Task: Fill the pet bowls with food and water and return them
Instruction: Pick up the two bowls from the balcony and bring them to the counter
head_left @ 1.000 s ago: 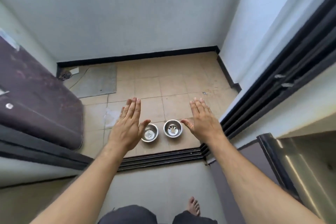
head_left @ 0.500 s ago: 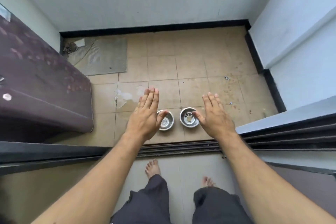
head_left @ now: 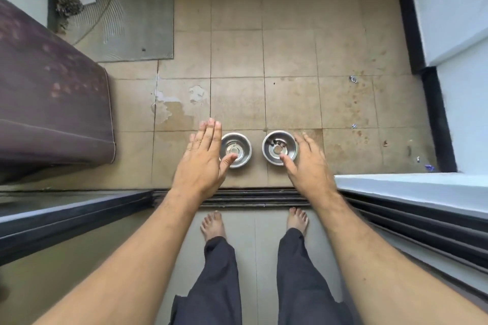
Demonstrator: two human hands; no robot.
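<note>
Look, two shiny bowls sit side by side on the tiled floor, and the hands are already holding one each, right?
Not quite. In the head view the two bowls, the left one and the right one, do sit side by side on the tiled floor, but the hands hold nothing. The left hand and right hand are open, fingers straight, above the bowls.

The left hand (head_left: 202, 163) covers the near-left rim of the left bowl (head_left: 235, 150), and the right hand (head_left: 307, 163) hides the right edge of the right bowl (head_left: 279, 148), whose dark bits inside are too small to identify. The purple mattress (head_left: 50, 103) runs off the left edge, and small specks on the floor (head_left: 290, 55) at right are unreadable.
</note>
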